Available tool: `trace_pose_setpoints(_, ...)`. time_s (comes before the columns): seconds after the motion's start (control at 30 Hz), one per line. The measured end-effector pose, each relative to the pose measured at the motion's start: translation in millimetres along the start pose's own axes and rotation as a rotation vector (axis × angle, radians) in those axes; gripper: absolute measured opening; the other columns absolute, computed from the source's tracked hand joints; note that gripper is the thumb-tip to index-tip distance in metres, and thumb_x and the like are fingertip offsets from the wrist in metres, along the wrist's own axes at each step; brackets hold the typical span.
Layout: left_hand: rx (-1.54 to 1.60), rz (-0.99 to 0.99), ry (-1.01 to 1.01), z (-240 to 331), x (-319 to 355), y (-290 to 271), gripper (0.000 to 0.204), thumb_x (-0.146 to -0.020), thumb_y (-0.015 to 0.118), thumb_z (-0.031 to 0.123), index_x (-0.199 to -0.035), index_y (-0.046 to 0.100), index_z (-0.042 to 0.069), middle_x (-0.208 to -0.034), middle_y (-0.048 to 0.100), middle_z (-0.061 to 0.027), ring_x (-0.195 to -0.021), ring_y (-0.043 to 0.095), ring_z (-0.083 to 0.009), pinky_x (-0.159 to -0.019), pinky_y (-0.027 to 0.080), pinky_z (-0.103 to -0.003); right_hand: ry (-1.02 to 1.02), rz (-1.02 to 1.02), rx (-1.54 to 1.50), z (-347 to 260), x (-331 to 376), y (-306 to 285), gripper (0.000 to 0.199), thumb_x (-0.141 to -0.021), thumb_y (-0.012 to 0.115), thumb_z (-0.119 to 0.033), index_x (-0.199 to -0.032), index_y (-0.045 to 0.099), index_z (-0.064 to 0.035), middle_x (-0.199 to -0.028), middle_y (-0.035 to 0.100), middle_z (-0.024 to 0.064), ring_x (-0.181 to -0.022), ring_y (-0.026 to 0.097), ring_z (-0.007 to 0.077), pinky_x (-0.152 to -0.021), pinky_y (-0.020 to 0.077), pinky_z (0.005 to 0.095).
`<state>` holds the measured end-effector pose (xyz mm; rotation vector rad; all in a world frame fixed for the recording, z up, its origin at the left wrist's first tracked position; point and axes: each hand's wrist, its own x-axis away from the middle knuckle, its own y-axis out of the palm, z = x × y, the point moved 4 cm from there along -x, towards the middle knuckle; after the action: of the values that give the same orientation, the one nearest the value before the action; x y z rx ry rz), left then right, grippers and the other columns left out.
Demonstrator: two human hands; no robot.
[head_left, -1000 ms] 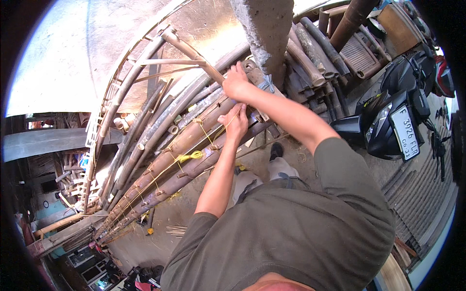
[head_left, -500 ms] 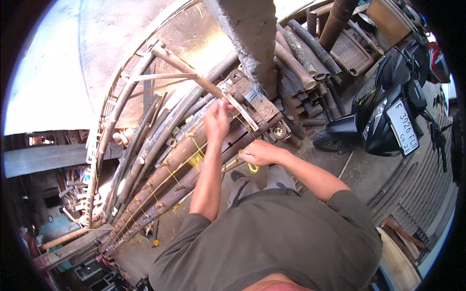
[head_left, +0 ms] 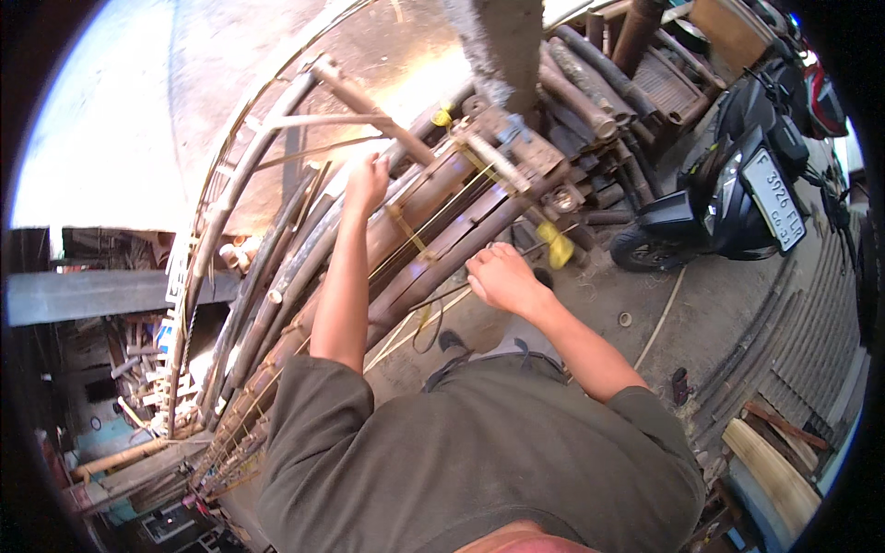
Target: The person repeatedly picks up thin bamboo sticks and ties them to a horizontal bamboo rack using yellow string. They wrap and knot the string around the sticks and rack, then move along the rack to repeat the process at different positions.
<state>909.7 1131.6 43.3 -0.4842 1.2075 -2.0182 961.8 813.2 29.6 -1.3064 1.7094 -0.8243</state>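
Observation:
Two long brown bamboo poles [head_left: 442,249] lie side by side, slanting from lower left to upper middle, with thin yellow cord [head_left: 410,229] run along and across them. My left hand [head_left: 369,182] is closed, raised over the poles' far side; what it holds, if anything, is hidden. Near the poles' close side, my right hand [head_left: 501,278] is closed on a thin dark strip [head_left: 433,302] that loops down to the left. A yellow cord bundle [head_left: 554,245] hangs just right of this hand, and a smaller yellow bundle [head_left: 442,116] sits beyond the poles' far end.
A rusty metal block [head_left: 525,147] stands at the poles' upper end, beside a concrete pillar [head_left: 502,46]. Stacked bamboo pieces [head_left: 590,92] lie behind it. A black motorcycle [head_left: 719,207] is parked at right. A curved bamboo frame [head_left: 221,203] rises at left.
My left hand has moved left and away, off the poles' middle. My right hand has shifted slightly right and nearer. The yellow bundles now hang near the poles' upper end, and a dark strip shows.

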Motion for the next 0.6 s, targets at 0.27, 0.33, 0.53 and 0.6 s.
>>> trace_pose_setpoints(0.27,-0.039,-0.416,-0.163,-144,237,-79,0.03,-0.094,0.051,0.023,-0.107,0.067,0.001,-0.113,0.067,-0.0228,-0.113,0.061,-0.0371,-0.096,0.048,-0.044,0.941,-0.413,-2.021,-194,4,143,0.029,-0.096,0.056,-0.034,-0.116,0.062,-0.0139,-0.093,0.066,0.002,-0.087,0.063,0.0142,-0.074,0.0524,0.0328)
trace_pose_setpoints(0.33,0.102,-0.34,-0.109,-147,263,-53,0.043,-0.092,0.061,0.031,-0.129,0.054,0.01,-0.128,0.061,-0.0177,-0.123,0.055,-0.0351,-0.103,0.036,-0.05,1.086,0.281,-2.253,-192,-10,146,0.022,-0.095,0.054,-0.032,-0.102,0.062,-0.0129,-0.087,0.064,0.0016,-0.083,0.061,0.0116,-0.072,0.0491,0.0272)
trace_pose_setpoints(0.53,0.127,-0.031,-0.08,-165,262,-15,0.032,-0.093,0.059,0.032,-0.118,0.06,0.01,-0.106,0.068,-0.015,-0.1,0.062,-0.0335,-0.09,0.036,-0.048,0.429,0.527,-1.589,-295,-141,85,0.025,-0.095,0.049,-0.021,-0.083,0.058,-0.0013,-0.078,0.061,0.006,-0.068,0.054,0.0171,-0.068,0.0491,0.0352)
trace_pose_setpoints(0.6,0.139,0.158,0.007,-146,263,-25,0.023,-0.097,0.055,0.025,-0.108,0.067,0.008,-0.099,0.067,-0.0175,-0.097,0.062,-0.0354,-0.087,0.043,-0.042,-0.021,-0.164,-0.859,-269,-198,95,0.044,-0.097,0.048,-0.041,-0.096,0.068,-0.0017,-0.074,0.064,0.0192,-0.075,0.066,0.0247,-0.075,0.053,0.0357)
